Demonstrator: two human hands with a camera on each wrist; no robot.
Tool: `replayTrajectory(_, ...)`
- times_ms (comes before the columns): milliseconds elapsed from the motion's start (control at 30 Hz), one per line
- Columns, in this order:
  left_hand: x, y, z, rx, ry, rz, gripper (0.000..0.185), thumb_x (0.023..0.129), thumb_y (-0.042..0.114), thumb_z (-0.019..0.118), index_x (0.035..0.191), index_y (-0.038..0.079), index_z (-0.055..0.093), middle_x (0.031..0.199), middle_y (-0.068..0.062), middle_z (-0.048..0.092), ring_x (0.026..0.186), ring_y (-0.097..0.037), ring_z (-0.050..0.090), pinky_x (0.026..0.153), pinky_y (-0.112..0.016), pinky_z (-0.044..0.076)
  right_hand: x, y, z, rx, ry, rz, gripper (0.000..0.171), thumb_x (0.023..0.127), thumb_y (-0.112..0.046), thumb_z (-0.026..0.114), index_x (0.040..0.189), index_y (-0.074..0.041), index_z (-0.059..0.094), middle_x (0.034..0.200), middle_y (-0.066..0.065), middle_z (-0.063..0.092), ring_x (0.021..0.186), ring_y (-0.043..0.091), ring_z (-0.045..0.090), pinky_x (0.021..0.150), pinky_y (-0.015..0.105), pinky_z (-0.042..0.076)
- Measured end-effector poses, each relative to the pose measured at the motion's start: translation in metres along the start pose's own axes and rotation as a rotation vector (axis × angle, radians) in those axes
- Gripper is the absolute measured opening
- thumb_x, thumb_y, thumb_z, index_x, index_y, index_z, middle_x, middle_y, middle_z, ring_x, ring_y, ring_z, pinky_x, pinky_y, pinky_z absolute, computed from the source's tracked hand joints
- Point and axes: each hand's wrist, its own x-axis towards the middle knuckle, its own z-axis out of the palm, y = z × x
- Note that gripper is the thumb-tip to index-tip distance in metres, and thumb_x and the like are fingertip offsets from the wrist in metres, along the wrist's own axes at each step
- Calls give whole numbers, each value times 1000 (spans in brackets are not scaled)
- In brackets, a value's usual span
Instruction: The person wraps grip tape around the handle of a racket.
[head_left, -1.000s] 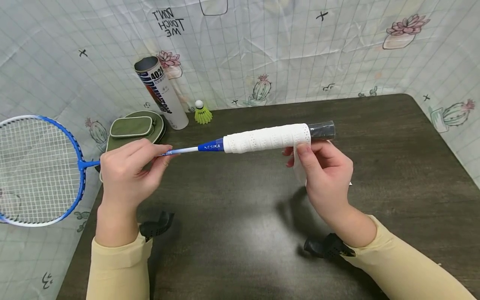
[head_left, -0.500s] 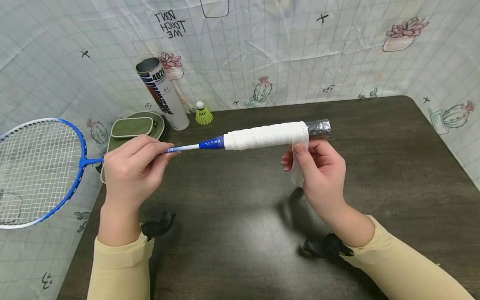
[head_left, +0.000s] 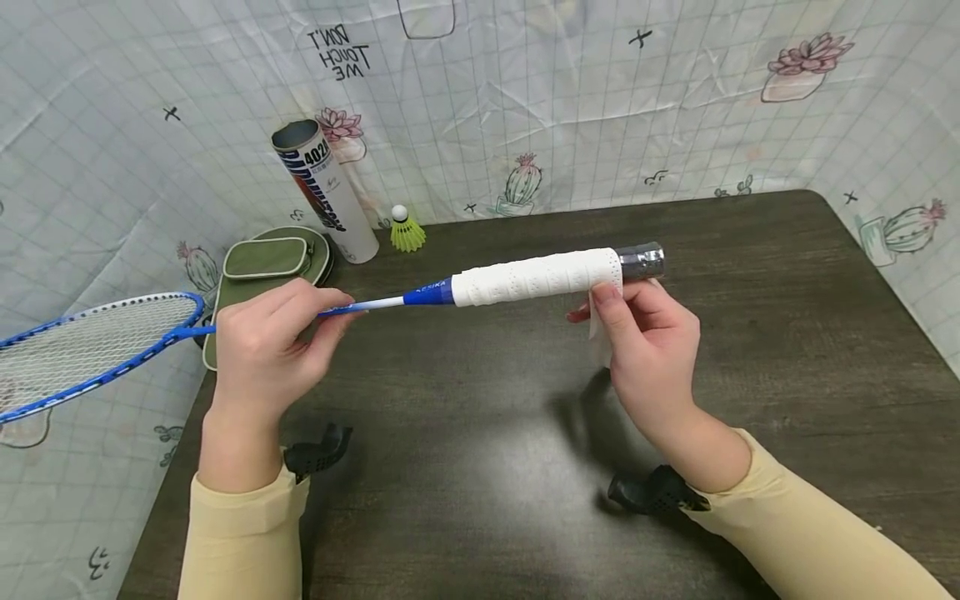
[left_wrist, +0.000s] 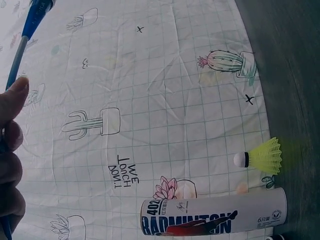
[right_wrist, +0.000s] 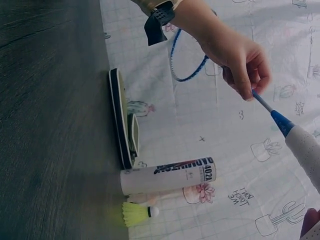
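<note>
A blue badminton racket (head_left: 97,346) is held level above the dark table (head_left: 487,450). My left hand (head_left: 270,337) pinches its thin shaft (head_left: 375,305) near the blue cone; the same hand (right_wrist: 240,57) shows in the right wrist view. The handle carries white grip tape (head_left: 536,277) up to a bare grey butt end (head_left: 641,261). My right hand (head_left: 648,350) holds the loose white tape tail (head_left: 596,333) just under the handle, thumb pressed at the wrap's edge. The racket head is tilted almost edge-on.
A white shuttlecock tube (head_left: 324,190) leans at the back left, a yellow shuttlecock (head_left: 407,232) beside it, and a green zip case (head_left: 266,258) lies at the table's left edge. A cactus-print cloth (head_left: 525,92) walls the table. Black wrist straps (head_left: 315,450) hang below both sleeves.
The racket has turned about its shaft: the head went from facing me to nearly edge-on and dropped lower. Both hands stayed at about the same places.
</note>
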Motion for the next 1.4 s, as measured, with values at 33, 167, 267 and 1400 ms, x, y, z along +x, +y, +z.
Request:
replayTrajectory(33, 0, 0, 0, -1, 8, 1, 8, 83, 4, 82, 88, 5, 77, 67, -2, 64, 52, -9, 41, 49, -26, 32, 0, 0, 0, 4, 0, 3, 26, 97, 4, 66, 76, 18, 58, 70, 5, 61, 65, 19, 68, 71, 32, 60)
replayTrajectory(167, 1, 1, 2, -2, 48, -4, 10, 80, 3, 86, 86, 4, 78, 71, -5, 68, 53, -15, 47, 53, -30, 36, 1, -2, 1, 30, 4, 4, 20, 96, 7, 64, 79, 16, 60, 74, 7, 68, 63, 19, 67, 70, 33, 60)
replayTrajectory(267, 2, 1, 4, 16, 91, -24, 13, 77, 4, 89, 87, 4, 80, 75, -7, 71, 57, -23, 55, 58, -36, 41, 2, -2, 1, 49, 4, 1, 20, 96, 8, 61, 77, 17, 58, 83, 12, 73, 68, 23, 71, 70, 34, 60)
replayTrajectory(1400, -1, -2, 3, 12, 78, -24, 9, 80, 5, 86, 84, 6, 78, 68, -4, 68, 52, -17, 46, 54, -33, 34, 2, 0, 0, 49, 21, -22, 17, 94, 10, 62, 78, 13, 64, 81, 9, 64, 69, 22, 69, 69, 34, 60)
